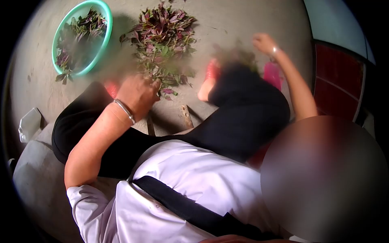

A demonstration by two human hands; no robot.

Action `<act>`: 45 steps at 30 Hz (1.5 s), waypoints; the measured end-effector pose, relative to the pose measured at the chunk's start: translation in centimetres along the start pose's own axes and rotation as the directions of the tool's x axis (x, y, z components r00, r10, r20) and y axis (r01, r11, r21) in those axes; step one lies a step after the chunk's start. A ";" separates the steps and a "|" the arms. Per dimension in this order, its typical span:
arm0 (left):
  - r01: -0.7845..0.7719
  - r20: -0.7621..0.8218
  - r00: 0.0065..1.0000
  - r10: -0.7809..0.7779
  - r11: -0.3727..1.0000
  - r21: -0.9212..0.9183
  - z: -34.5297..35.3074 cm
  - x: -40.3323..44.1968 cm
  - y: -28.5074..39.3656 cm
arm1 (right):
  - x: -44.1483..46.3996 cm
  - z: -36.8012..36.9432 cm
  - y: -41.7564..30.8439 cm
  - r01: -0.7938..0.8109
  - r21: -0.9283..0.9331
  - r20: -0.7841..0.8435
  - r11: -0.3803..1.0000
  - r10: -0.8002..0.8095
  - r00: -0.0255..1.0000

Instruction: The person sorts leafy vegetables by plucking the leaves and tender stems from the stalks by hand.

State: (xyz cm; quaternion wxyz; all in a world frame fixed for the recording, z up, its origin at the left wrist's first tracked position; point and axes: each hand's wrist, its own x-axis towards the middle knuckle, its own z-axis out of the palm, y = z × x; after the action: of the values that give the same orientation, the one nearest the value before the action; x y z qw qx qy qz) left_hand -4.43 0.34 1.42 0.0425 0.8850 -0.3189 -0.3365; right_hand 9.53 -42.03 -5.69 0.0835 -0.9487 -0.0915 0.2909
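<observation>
My left hand [139,95], with a silver bracelet on the wrist, is closed at the near edge of a heap of purple-green leafy stems [164,38]. Its fingers are curled down, and whatever is between them is hidden. Out to the right, above the floor beyond my knee, my right hand [265,43] is closed too, with a pale band at the wrist. Nothing I can name shows in its fingers. A blurred patch of dark leaves [245,56] lies left of it. The green-rimmed basin [109,28] at upper left holds more leafy stems.
My legs in black trousers [251,109] are spread around the work area, with red footwear [212,69] on the feet. A pink object [272,76] lies beyond my right knee. Dark red tiles [338,73] line the wall at right. A large blurred round patch covers the lower right.
</observation>
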 end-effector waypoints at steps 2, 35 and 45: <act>-0.034 -0.079 0.996 0.035 0.999 0.020 0.1 -0.5 0.0 | 4.4 -0.7 -4.7 0.101 0.034 0.070 0.994 -0.104 0.992; 0.084 -0.403 0.911 -0.087 0.996 -0.026 -1.1 -1.5 -2.5 | 5.7 1.2 -20.6 0.018 0.912 -0.045 0.409 0.057 0.997; -0.583 -0.665 0.707 -0.242 0.333 -0.741 -3.6 0.8 -3.9 | -7.9 -4.4 -26.4 0.193 0.891 -0.189 0.412 -0.050 0.981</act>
State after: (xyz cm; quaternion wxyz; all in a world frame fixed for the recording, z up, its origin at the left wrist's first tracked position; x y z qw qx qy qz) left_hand 0.36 2.40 2.62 0.6870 0.7080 -0.1306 -0.0985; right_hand 2.28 -18.70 7.71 0.6069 -0.7623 0.0164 0.2240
